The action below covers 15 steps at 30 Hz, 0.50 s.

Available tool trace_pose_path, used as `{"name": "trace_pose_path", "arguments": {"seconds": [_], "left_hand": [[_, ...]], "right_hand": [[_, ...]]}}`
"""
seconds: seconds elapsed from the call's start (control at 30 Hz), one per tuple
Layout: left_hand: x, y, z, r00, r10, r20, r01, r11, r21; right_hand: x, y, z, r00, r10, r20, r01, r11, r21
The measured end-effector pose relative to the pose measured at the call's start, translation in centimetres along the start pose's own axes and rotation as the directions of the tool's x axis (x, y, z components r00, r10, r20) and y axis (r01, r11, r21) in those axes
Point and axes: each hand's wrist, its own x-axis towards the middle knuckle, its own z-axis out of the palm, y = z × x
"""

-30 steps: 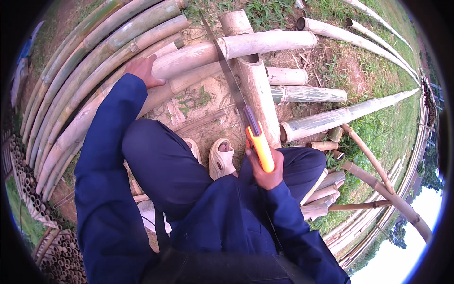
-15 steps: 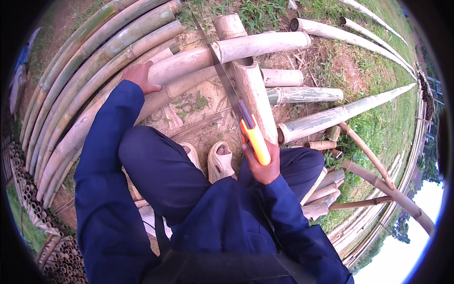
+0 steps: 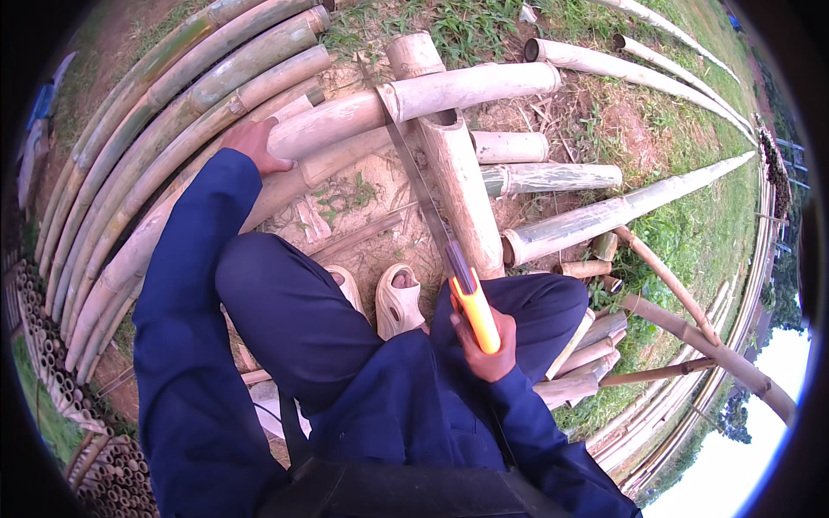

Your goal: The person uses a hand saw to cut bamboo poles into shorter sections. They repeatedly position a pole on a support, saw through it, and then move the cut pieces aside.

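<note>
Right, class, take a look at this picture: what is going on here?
A person in blue work clothes squats outdoors among cut bamboo. The right hand grips the orange handle of a hand saw, whose blade lies across a pale bamboo pole. The left hand presses down on that pole to steady it. More bamboo poles lie stacked at the left.

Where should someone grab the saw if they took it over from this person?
Grip the saw by its orange handle, coming from the near end by the right hand. The long thin blade runs away across the bamboo pole, so only the handle is safe.
</note>
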Motion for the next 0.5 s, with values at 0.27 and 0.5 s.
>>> {"name": "trace_pose_path", "arguments": {"seconds": [0.27,0.5], "left_hand": [[-0.7,1.1,-1.8,0.996,0.045,-0.077,-0.044,0.999,0.011],[-0.2,0.4,-0.7,0.998,0.032,-0.046,-0.033,0.999,-0.02]], "right_hand": [[4.7,2.2,2.8,0.998,0.062,0.001,-0.062,0.995,0.083],[2.1,-3.0,1.1,0.991,0.133,0.002,-0.133,0.991,-0.029]]}}
